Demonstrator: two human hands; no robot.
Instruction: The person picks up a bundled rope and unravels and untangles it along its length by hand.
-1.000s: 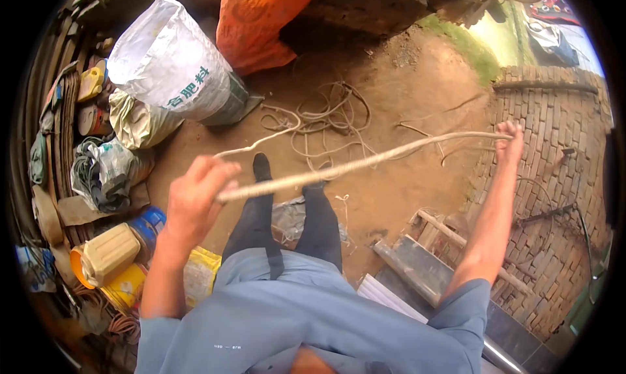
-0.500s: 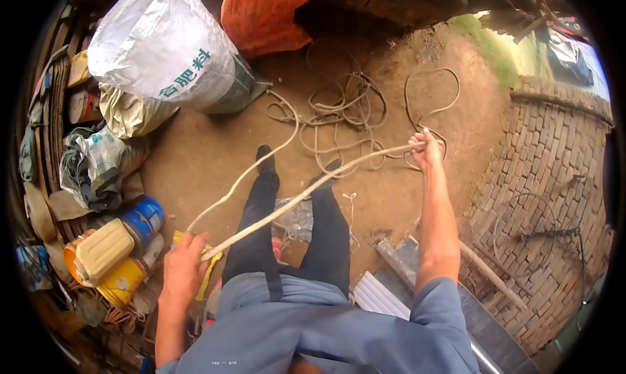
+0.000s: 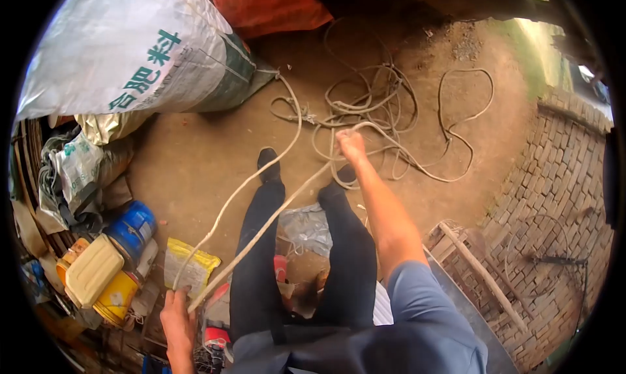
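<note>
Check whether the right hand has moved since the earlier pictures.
Yes. The right hand has moved left, away from the brickwork it overlapped at first, and now appears just above the right shoe.

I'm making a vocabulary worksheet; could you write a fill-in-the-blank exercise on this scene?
The left hand and right hand both grip ____.
The large white sack has ____ lettering.
Just up and right of the beige jug, the bucket is ____.
The paving at the picture's right is made of ____.

Missing words: rope; green; blue; bricks.
</note>
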